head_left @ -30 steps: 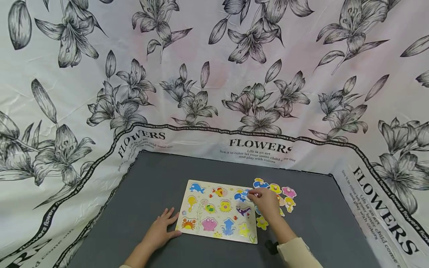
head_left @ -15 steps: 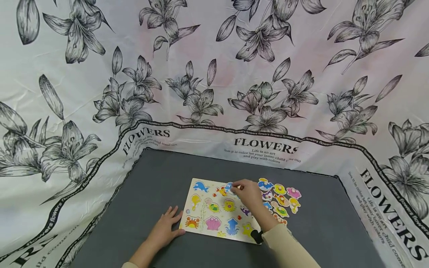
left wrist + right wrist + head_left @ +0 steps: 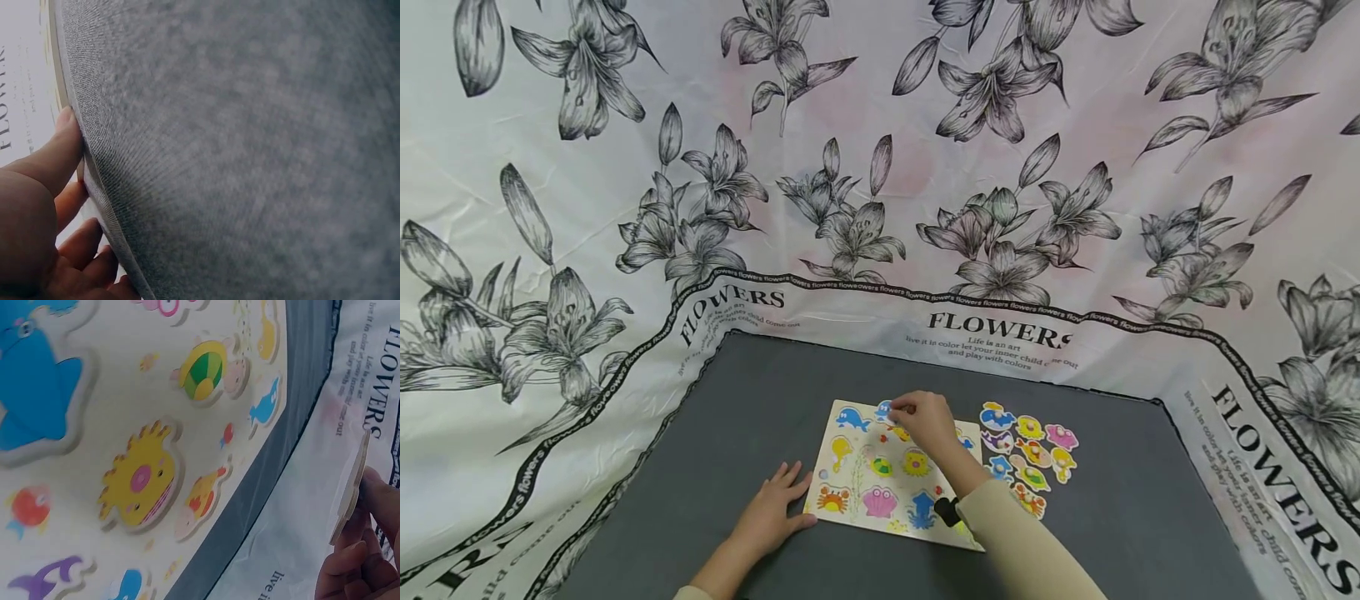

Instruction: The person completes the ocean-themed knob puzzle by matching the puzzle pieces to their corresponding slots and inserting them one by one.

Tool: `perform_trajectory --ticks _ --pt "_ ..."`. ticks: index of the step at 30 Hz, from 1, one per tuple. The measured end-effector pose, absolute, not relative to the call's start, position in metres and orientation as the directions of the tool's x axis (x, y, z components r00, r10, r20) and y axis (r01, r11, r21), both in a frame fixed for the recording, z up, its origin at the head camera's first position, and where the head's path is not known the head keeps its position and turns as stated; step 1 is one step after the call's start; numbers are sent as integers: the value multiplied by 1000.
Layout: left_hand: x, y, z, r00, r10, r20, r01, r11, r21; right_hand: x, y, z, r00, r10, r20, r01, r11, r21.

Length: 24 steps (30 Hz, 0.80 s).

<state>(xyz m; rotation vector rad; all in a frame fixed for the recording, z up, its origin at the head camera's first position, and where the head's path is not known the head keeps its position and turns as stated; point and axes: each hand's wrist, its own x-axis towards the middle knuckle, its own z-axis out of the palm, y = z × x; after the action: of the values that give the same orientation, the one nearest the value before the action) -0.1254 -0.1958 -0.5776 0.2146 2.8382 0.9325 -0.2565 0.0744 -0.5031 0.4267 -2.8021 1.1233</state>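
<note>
A cream peg-puzzle board (image 3: 897, 483) with recessed sea-animal pictures lies flat on the dark table. My left hand (image 3: 767, 512) rests at the board's left edge, fingers spread; in the left wrist view its thumb (image 3: 65, 144) touches the edge. My right hand (image 3: 925, 421) pinches a blue puzzle piece (image 3: 883, 411) over the board's top edge, near the fish and whale pictures. In the right wrist view this piece (image 3: 350, 494) appears edge-on between thumb and fingers, above the board surface. The right sleeve covers part of the board's right side.
Several loose puzzle pieces (image 3: 1032, 452) lie in a group right of the board. A black wrist device (image 3: 947, 511) sits by the right sleeve. White floral cloth (image 3: 985, 329) walls in the table (image 3: 775, 367) at its back and sides.
My right hand has moved left with the blue piece, from the board's upper right corner to above its top edge. The left hand stays at the board's left edge.
</note>
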Motion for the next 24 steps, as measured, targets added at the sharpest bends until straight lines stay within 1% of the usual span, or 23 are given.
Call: perform_trajectory --ticks 10,19,24 --pt "-127 -196 -579 -981 177 -86 87 783 616 -271 38 -512 -952 -271 140 -294 695 -656" --pt "-131 -197 -582 -978 190 -80 100 775 624 -283 13 -525 -965 -254 69 -235 715 -659" --pt "-129 -196 -583 -979 183 -88 92 787 610 -287 3 -536 -964 -259 52 -229 723 -652"
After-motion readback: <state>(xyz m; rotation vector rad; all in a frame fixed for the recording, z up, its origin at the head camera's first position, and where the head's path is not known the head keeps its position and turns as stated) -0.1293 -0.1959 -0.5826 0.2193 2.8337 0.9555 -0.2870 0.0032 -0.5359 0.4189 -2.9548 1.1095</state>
